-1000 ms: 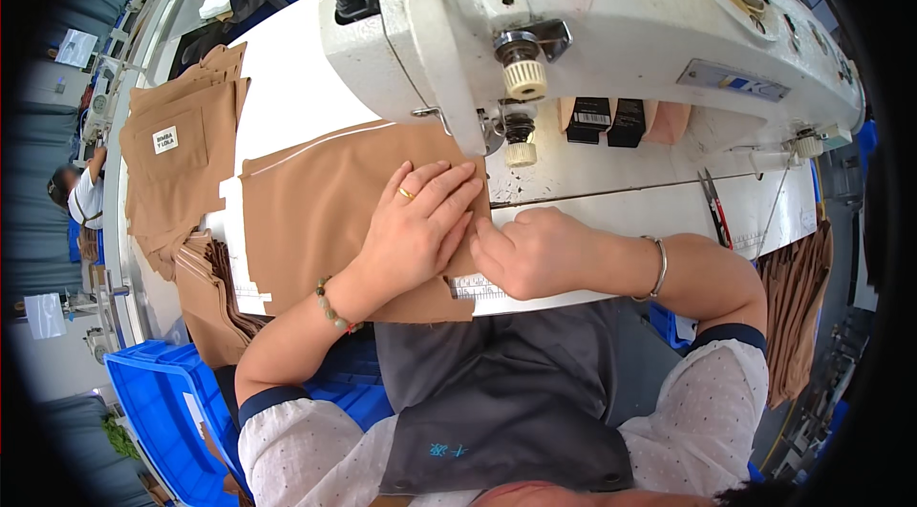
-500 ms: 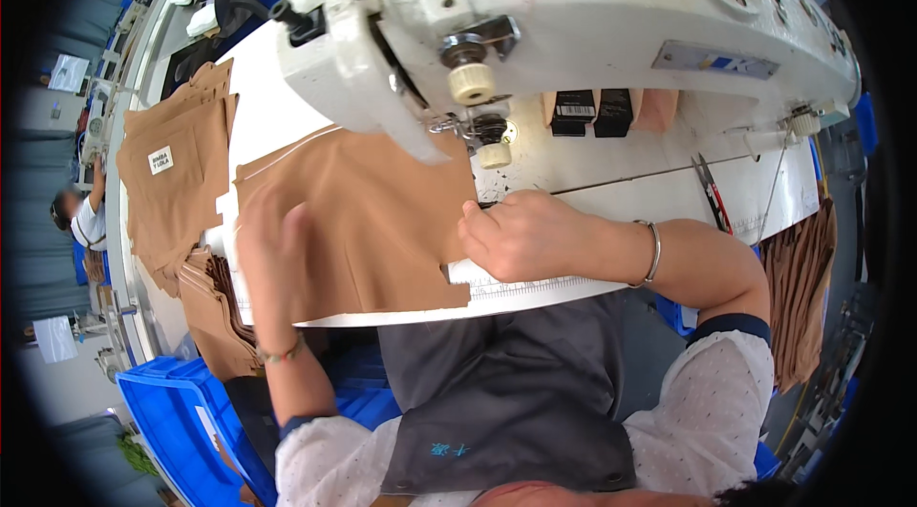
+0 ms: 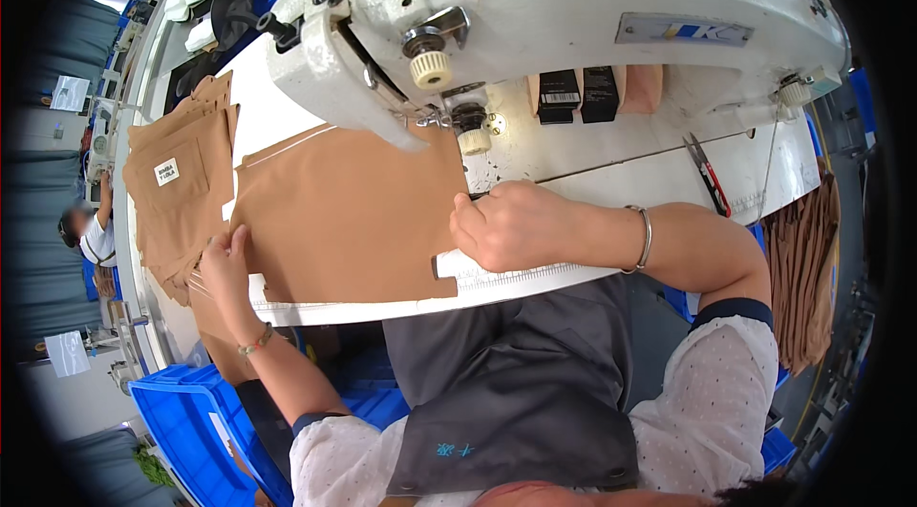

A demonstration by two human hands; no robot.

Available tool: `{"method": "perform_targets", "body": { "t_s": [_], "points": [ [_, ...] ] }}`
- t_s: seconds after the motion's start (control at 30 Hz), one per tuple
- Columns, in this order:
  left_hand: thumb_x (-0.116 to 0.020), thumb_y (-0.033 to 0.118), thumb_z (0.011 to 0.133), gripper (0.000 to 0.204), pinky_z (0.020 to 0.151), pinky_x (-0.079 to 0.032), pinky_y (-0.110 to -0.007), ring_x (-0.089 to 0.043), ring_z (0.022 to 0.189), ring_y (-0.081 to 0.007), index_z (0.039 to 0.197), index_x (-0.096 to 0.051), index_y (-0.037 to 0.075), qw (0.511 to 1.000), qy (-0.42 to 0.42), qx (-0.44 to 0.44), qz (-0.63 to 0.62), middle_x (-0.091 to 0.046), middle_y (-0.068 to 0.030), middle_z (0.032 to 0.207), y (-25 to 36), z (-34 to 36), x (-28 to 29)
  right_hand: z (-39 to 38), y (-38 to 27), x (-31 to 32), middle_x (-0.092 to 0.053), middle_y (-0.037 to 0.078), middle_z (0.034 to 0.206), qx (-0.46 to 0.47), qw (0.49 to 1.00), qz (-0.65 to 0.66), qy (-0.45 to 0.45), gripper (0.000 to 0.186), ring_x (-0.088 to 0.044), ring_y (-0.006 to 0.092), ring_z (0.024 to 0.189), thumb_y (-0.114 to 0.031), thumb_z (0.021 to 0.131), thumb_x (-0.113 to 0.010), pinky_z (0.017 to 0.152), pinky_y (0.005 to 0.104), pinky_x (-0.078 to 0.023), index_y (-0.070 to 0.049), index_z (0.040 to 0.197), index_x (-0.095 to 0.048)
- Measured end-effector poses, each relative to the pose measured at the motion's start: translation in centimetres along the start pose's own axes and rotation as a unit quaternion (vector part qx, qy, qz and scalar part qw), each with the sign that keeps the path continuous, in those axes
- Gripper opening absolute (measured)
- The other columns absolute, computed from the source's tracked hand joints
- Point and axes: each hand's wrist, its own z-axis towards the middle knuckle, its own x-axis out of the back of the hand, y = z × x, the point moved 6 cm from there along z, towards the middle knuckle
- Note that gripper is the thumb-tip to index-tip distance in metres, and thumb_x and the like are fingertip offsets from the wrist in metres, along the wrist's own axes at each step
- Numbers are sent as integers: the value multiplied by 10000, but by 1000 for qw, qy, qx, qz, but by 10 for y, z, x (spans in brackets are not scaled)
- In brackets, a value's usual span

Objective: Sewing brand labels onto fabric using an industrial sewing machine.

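A brown fabric panel (image 3: 349, 211) lies flat on the white sewing machine table, its upper right part reaching under the head of the sewing machine (image 3: 535, 20). At the panel's left edge is my left hand (image 3: 225, 268), thumb and fingers closed on the fabric. My right hand (image 3: 511, 225) is a closed fist resting by the panel's right edge, near the notched corner. A small dark tip shows above its fingers; what it belongs to is hidden in the fist. The machine's needle area (image 3: 468, 125) sits just above that edge.
Brown fabric pieces (image 3: 177, 197) with a white label are stacked at the left. Red-handled scissors (image 3: 707, 178) and black tags (image 3: 599, 95) lie to the right. Brown pieces (image 3: 802, 268) hang off the right end. A blue bin (image 3: 196, 421) stands lower left; another person (image 3: 95, 235) works far left.
My left hand has moved left from over the panel to its left edge. The fabric lies flatter, its folds smoothed. My right hand stays closed by the right edge. The view has shifted slightly.
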Motion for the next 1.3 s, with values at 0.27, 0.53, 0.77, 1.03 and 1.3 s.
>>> {"method": "perform_targets", "body": {
  "t_s": [0.27,0.53,0.77,1.03,1.3],
  "points": [
    [-722,112,839,225,827,-533,-385,-643,989,-328,1063,-716,89,850,76,-496,-158,-693,-99,1026,227,-105,-3,2,0,0,-645,105,727,5,1000,-10,-12,203,-577,112,486,-98,735,-650,416,246,-436,55,864,-684],
    [-754,154,848,165,682,-509,-381,-648,792,-268,884,-622,62,847,-168,-486,-133,-630,-77,797,269,-110,-38,-1,13,13,-678,89,894,-62,992,47,-99,156,-620,133,594,-126,751,-644,509,274,-476,-43,881,-668],
    [-764,170,856,178,616,-503,-358,-625,642,-239,894,-637,52,847,-177,-469,-175,-637,-76,735,255,-109,-41,-49,92,66,-686,47,958,-336,934,-115,33,133,-655,167,607,-123,782,-665,526,320,-524,-37,884,-674],
    [-732,192,929,174,550,-483,-271,-617,601,-94,985,-724,28,811,-265,-438,-283,-698,-35,725,254,-111,-37,-62,96,58,-729,41,1029,-282,953,-114,5,174,-704,185,723,-112,816,-672,609,306,-560,-57,972,-726],
    [-642,218,1018,252,647,-544,-227,-655,702,-95,1000,-703,-25,686,-498,-185,-497,-702,-18,822,254,-123,-66,-15,28,64,-678,17,956,-247,968,-5,36,149,-679,187,706,-172,802,-683,590,327,-537,-83,922,-684]
  ]
}}
